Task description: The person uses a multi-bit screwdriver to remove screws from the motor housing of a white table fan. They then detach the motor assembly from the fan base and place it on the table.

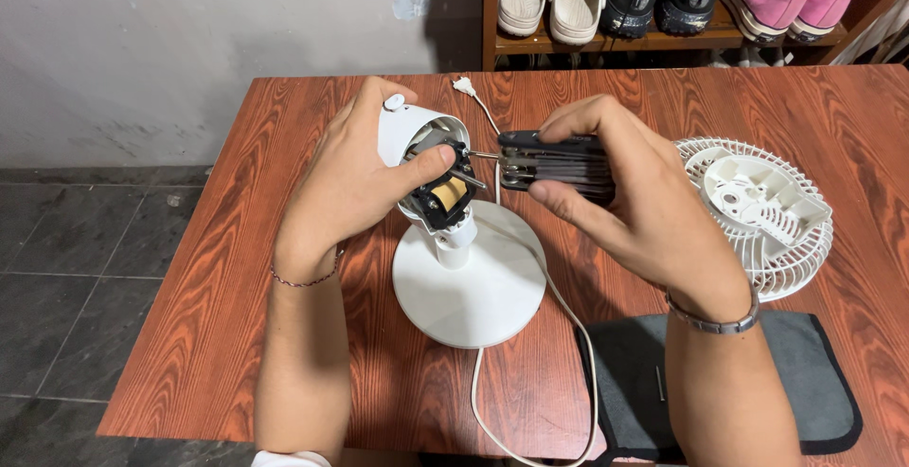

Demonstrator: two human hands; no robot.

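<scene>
Fan motor: the exposed motor (441,183) of my small white desk fan sits in the open white housing (402,129), with black frame and a yellowish coil showing, above the middle of the table.
Fan stand: the housing rests on a short white neck over a round white base (471,287), which stands flat on the red-brown wooden table (227,268).
Left hand: my left hand (346,183) grips the housing from the left side, fingers curled over the top, thumb pressed onto the front of the motor.
Right hand: my right hand (615,188) is clenched around a dark folding multi-tool (554,162), held level just to the right of the motor.
Tool tip: a thin metal driver bit (483,155) sticks out of the multi-tool and meets the motor's frame near my left thumb.
Cord: the white power cord (568,315) runs from the base toward the near table edge; its plug (463,85) lies at the far side.
Grille: the white fan grille (762,211) lies flat to the right, apart from the stand.
Mat: a dark cloth mat (824,382) lies under my right forearm.
Behind: a wooden shoe rack (490,12) with shoes stands beyond the table.
</scene>
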